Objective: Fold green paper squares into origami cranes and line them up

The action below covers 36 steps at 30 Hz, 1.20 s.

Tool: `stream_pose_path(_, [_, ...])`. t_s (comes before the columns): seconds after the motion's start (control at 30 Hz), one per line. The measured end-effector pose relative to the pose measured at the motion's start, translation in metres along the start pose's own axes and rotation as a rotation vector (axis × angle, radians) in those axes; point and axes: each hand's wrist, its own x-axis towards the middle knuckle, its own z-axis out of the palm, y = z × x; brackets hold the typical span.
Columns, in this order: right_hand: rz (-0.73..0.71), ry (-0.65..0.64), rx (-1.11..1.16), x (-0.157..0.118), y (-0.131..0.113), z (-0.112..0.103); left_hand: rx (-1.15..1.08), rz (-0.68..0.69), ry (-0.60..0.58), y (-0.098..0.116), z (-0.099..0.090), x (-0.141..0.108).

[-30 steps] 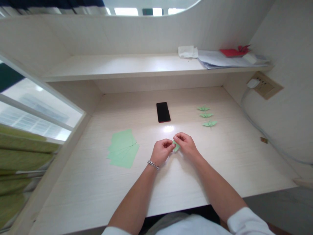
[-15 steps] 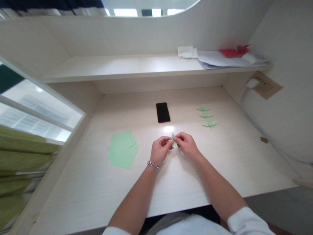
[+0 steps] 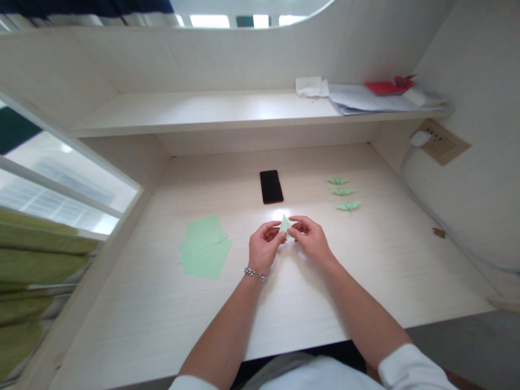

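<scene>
Between my hands, just above the desk, is a small folded piece of green paper (image 3: 285,223) with its pointed tip facing away from me. My left hand (image 3: 266,244), with a chain bracelet at the wrist, pinches its lower left side. The fingers of my right hand (image 3: 309,236) are closed on its right side. Three small folded green paper figures (image 3: 348,206) lie in a column to the right. Several flat green sheets (image 3: 205,246) overlap on the left.
A black phone (image 3: 271,187) lies beyond my hands on the desk (image 3: 162,325). The raised shelf (image 3: 195,108) holds white papers (image 3: 357,98) and a red item (image 3: 382,88). A white cable (image 3: 434,216) runs from the wall socket (image 3: 441,142) down the right side.
The folded green paper has moved slightly up and left, and more of its triangular face shows. My fingers have shifted around it, the left hand moving a little to the left.
</scene>
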Motion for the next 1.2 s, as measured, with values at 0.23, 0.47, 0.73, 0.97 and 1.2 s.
stream_pose_path(0.23, [-0.028,0.016,0.057,0.000,0.002,0.002,-0.010,0.009,0.027,-0.002,-0.001,0.001])
stream_pose_path(0.47, [0.043,0.014,0.149,0.000,0.003,0.002,0.046,0.041,0.050,-0.003,-0.001,0.000])
stream_pose_path(0.73, [0.112,-0.058,0.229,-0.001,-0.003,0.002,0.013,0.060,0.044,-0.006,-0.003,0.002])
stream_pose_path(0.97, [0.169,-0.074,0.303,0.000,-0.006,-0.003,0.149,0.058,-0.009,-0.003,-0.006,0.001])
stream_pose_path(1.2, [0.301,-0.064,0.294,0.001,-0.004,-0.006,0.347,0.165,-0.064,0.003,-0.010,0.001])
